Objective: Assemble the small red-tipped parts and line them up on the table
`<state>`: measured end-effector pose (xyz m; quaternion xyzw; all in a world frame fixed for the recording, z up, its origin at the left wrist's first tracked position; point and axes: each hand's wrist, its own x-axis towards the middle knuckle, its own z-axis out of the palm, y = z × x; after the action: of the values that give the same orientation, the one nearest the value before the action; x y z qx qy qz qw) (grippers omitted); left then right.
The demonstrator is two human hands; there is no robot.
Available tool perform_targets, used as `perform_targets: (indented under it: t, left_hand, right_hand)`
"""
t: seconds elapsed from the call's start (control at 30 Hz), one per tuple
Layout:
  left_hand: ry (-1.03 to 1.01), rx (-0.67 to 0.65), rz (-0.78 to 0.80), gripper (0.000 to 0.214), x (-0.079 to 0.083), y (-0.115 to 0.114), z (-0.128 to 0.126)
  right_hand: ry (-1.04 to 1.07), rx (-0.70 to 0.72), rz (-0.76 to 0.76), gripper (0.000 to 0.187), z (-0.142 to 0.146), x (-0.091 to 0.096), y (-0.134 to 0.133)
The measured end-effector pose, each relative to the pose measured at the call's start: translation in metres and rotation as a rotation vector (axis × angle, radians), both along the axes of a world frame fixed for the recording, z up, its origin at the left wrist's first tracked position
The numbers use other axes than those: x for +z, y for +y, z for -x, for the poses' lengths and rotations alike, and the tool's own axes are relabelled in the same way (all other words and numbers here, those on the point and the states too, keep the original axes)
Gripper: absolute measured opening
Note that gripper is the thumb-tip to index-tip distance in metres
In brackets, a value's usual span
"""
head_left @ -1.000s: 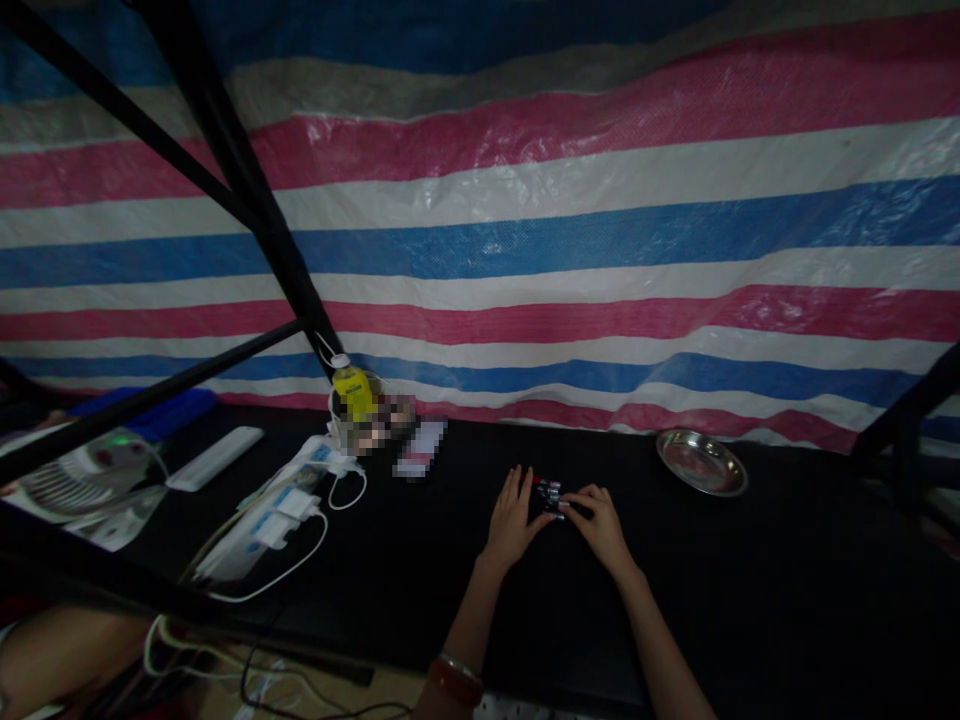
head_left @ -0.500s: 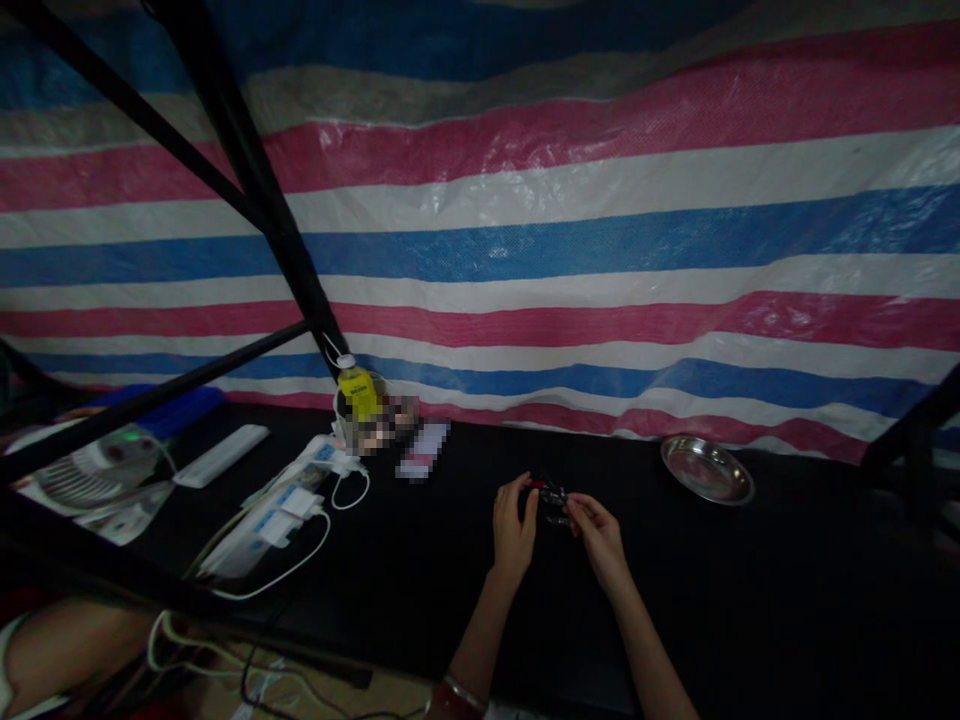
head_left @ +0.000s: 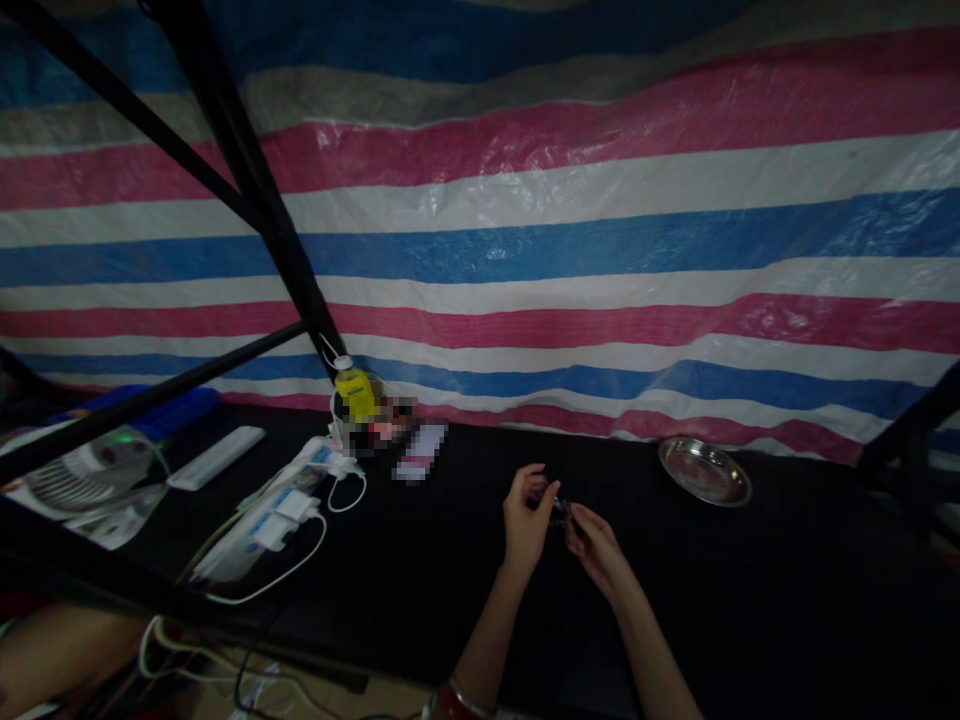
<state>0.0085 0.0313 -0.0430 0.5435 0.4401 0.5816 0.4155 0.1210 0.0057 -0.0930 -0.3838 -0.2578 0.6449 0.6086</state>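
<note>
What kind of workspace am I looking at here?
Probably a makeshift work stall. A striped tarpaulin serves as the back wall, hung on a black metal frame. The black-covered table carries a power strip with chargers and a metal dish.

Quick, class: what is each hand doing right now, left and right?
Left hand: raised, fingers pinched on a small dark part.
Right hand: fingertips on the same part; how firm its grip is cannot be told.

The left hand is raised, fingers curled; the right hand is held just beside it, fingertips pinched.
</note>
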Motion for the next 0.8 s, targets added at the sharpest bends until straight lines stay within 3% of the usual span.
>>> perform_targets:
  t: [0.13, 0.27, 0.47, 0.57, 0.7, 0.8]
  left_hand:
    - [-0.062, -0.080, 0.017, 0.034, 0.004, 0.000, 0.002]
    - [-0.128, -0.061, 0.045, 0.029, -0.001, 0.004, 0.011]
    - [-0.173, -0.101, 0.135, 0.030, -0.018, 0.016, 0.033]
    - [-0.142, -0.077, 0.160, 0.033, -0.028, 0.019, 0.041]
    - [-0.016, -0.037, 0.160, 0.029, -0.037, 0.017, 0.046]
    - [0.098, -0.024, 0.142, 0.024, -0.042, 0.015, 0.047]
  right_hand:
    - [0.005, 0.021, 0.026, 0.032, -0.004, -0.001, -0.001]
    - [-0.017, -0.023, 0.016, 0.035, -0.011, -0.001, 0.000]
    - [-0.134, -0.236, -0.033, 0.041, -0.021, -0.006, 0.003]
    - [-0.317, -0.338, -0.049, 0.045, -0.025, -0.015, 0.006]
    - [-0.712, -0.472, -0.085, 0.042, -0.031, -0.025, 0.006]
    - [-0.976, -0.500, -0.091, 0.039, -0.035, -0.029, 0.003]
